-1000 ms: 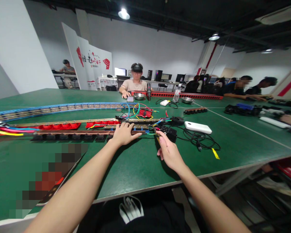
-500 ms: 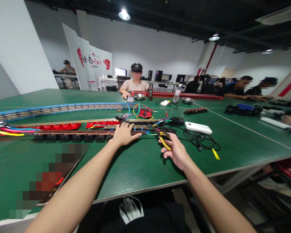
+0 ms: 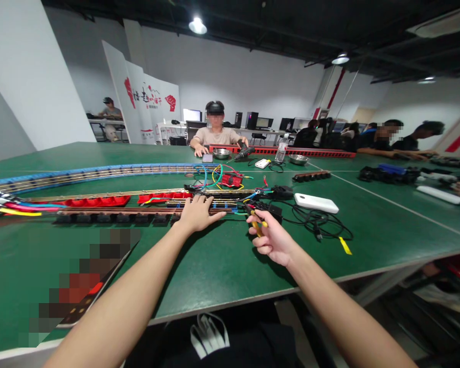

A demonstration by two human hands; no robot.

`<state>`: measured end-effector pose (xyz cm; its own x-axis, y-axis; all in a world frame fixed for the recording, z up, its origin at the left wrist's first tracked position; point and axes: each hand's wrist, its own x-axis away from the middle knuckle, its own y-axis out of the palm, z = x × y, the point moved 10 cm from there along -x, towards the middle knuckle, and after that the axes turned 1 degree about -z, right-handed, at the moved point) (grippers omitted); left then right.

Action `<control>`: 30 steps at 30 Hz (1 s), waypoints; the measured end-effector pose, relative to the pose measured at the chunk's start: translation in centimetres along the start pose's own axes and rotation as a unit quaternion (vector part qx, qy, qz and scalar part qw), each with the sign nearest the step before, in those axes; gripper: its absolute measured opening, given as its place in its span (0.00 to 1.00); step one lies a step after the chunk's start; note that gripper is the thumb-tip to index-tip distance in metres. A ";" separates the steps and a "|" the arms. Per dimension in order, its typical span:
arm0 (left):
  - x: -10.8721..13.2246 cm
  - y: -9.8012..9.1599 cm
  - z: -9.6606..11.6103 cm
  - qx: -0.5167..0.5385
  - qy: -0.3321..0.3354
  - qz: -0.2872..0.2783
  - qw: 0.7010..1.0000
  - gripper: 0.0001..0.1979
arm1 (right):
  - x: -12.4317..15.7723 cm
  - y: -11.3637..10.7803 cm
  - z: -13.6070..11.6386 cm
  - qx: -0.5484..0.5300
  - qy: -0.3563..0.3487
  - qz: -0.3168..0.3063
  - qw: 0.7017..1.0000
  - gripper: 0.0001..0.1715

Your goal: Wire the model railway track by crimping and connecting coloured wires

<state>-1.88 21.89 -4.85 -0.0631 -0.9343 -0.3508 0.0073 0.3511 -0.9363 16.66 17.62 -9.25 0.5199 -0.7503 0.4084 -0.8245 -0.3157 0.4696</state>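
My left hand [image 3: 197, 213] lies flat, fingers spread, on the near end of a long brown rail with black blocks [image 3: 111, 213]. My right hand [image 3: 273, 240] is closed around yellow-handled pliers [image 3: 257, 223], their jaws pointing at a black connector block [image 3: 270, 209] with coloured wires. Red strips [image 3: 99, 200] and a thin brass rail run just behind the left hand.
A long blue curved rail [image 3: 80, 174] crosses the green table [image 3: 222, 260]. A white power bank [image 3: 316, 203] and a tangle of black cable [image 3: 318, 222] lie right of the pliers. A person sits opposite with a drill [image 3: 244, 152] and metal bowls. Other people work at the right.
My right hand picked up the yellow-handled pliers from beside the black connector block and now holds them slightly lower and nearer. My left hand stayed on the rail.
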 end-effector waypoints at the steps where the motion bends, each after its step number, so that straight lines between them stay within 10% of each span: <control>1: 0.0 0.0 0.0 0.001 0.000 -0.001 1.000 0.43 | 0.6 0.1 0.3 -0.005 0.004 -0.007 1.000 0.17; 6: 0.0 0.0 0.1 0.004 0.002 -0.008 1.000 0.43 | 3.3 0.8 -1.7 0.038 -0.045 -0.056 0.997 0.23; 10: 0.0 0.0 0.1 0.002 0.001 -0.014 1.000 0.43 | 3.5 -1.5 -11.6 0.148 -0.265 0.025 0.953 0.21; 13: 0.0 0.0 0.1 0.003 0.001 -0.012 1.000 0.42 | 1.4 -5.1 -16.4 0.159 -0.277 0.072 0.945 0.18; 20: 0.0 -0.2 0.2 -0.001 0.005 -0.006 1.000 0.42 | -3.3 -11.7 -12.9 0.055 -0.057 -0.031 0.996 0.28; 30: -0.1 -0.1 0.2 -0.001 0.004 -0.013 1.000 0.42 | -3.9 -12.0 -10.9 0.079 0.014 -0.064 0.995 0.33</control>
<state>-1.69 21.98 -4.72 -0.0719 -0.9426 -0.3261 0.0036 0.3267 -0.9451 26.94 30.63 -7.95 0.6273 -0.6818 0.3765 -0.7747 -0.4963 0.3920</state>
